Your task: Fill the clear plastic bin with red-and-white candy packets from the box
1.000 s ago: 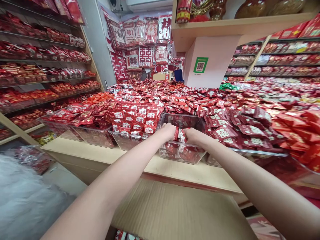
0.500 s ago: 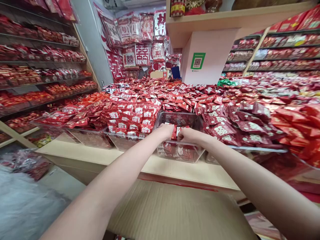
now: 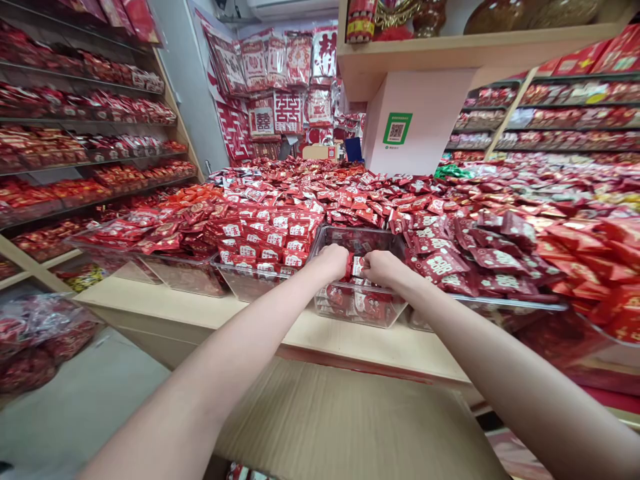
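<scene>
Both hands are inside a clear plastic bin (image 3: 360, 313), over its front rim. My left hand (image 3: 334, 262) is closed, with a sliver of red wrapper showing by its fingers. My right hand (image 3: 383, 269) pinches a small red-and-white packet (image 3: 357, 266), which sits in the gap between the two hands. Through the bin's front wall, several more red packets can be seen lying low inside. What the packets contain is not visible, and my fingertips are partly hidden.
Left of the bin are heaped red packets (image 3: 270, 237); dark red packets (image 3: 445, 260) stand to the right. A wooden ledge (image 3: 250, 321) runs in front, with a cardboard flap (image 3: 350, 420) below. A white pillar (image 3: 423, 120) rises behind; stocked shelves (image 3: 90, 120) line the left.
My hands have shifted slightly within the bin, and the packet between them shows more clearly. The view has tilted a little, so the background sits lower.
</scene>
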`<state>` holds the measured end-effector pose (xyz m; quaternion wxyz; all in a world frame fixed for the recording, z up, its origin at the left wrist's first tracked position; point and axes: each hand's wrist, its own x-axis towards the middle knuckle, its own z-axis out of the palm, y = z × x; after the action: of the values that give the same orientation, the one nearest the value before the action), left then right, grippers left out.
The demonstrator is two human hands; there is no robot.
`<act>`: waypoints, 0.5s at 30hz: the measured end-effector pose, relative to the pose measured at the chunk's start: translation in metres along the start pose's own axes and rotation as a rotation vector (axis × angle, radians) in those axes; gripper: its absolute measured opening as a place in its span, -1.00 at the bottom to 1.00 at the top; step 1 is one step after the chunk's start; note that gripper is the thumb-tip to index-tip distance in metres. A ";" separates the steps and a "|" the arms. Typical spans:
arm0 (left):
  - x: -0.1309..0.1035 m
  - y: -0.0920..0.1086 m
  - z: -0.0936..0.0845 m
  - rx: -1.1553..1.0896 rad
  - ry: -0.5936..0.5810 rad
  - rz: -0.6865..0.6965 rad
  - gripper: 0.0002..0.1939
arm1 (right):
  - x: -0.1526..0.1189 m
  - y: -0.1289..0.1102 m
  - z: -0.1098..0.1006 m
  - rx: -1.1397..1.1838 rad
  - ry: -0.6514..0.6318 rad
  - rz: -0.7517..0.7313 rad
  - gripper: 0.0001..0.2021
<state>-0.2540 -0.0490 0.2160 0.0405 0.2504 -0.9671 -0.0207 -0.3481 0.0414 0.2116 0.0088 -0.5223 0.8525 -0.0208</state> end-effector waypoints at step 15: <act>-0.088 0.016 -0.013 -0.499 0.752 0.784 -0.74 | -0.001 -0.003 0.005 0.073 -0.086 -0.121 -0.80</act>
<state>-0.1842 0.0073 0.2237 0.4422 -0.1520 -0.8727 -0.1407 -0.3447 0.0406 0.2063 0.0631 -0.5726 0.8168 -0.0299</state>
